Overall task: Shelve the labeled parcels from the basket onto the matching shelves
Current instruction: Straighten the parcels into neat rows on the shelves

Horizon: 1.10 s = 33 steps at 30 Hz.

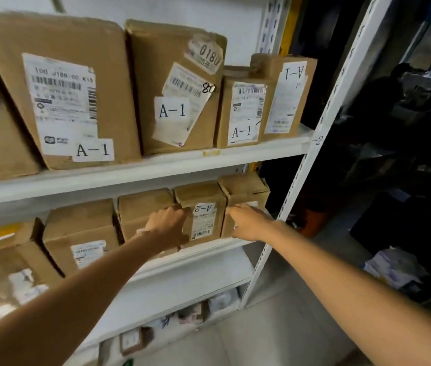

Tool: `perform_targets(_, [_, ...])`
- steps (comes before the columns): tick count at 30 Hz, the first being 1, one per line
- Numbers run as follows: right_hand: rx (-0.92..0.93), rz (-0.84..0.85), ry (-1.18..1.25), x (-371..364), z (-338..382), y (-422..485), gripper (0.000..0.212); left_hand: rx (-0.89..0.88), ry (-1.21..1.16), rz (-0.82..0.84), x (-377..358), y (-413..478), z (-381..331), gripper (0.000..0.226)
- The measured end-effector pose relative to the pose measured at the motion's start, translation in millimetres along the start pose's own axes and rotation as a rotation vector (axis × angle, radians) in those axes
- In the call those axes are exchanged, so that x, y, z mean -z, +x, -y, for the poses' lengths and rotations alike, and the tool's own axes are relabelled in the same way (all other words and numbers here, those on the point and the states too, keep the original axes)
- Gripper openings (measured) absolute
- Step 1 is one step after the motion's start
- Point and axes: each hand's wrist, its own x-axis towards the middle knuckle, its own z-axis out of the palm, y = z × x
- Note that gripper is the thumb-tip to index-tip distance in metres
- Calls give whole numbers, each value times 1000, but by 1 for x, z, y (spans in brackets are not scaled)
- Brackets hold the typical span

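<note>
Head view showed the A-2 parcel (205, 215) upright on the middle shelf (209, 253), between two other boxes. The left hand (168, 225) gripped its left edge with curled fingers. The right hand (246, 223) touched its right edge; whether those fingers were curled, I could not tell.

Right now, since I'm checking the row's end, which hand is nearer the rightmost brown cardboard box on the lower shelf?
Right. The right hand is in front of that box; the left hand is beyond the brown A-2 parcel, at its left edge.
</note>
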Motion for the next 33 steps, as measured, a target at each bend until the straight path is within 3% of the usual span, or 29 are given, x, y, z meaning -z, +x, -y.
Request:
perform_targets(3, [36, 24, 34, -1, -45, 25, 44, 55, 17, -25, -11, 37, -17, 67])
perform_targets(6, [35, 4, 45, 5, -78, 51, 73, 157, -38, -66, -25, 68, -31, 77])
perform_targets(10, [101, -61, 74, 2, -99, 93, 87, 230, -10, -41, -44, 85, -31, 86])
perform_targets(13, [206, -26, 69, -12, -113, 115, 84, 234, 31, -127, -58, 88, -34, 78])
perform_targets(18, [312, -196, -4, -23, -137, 124, 79, 278, 51, -222, -66, 92, -47, 72])
perform_targets(28, [326, -227, 53, -8, -176, 121, 70, 231, 64, -221, -64, 106, -73, 71])
perform_targets(33, [313, -231, 27, -6, -187, 117, 68, 232, 60, -252, -60, 112, -87, 55])
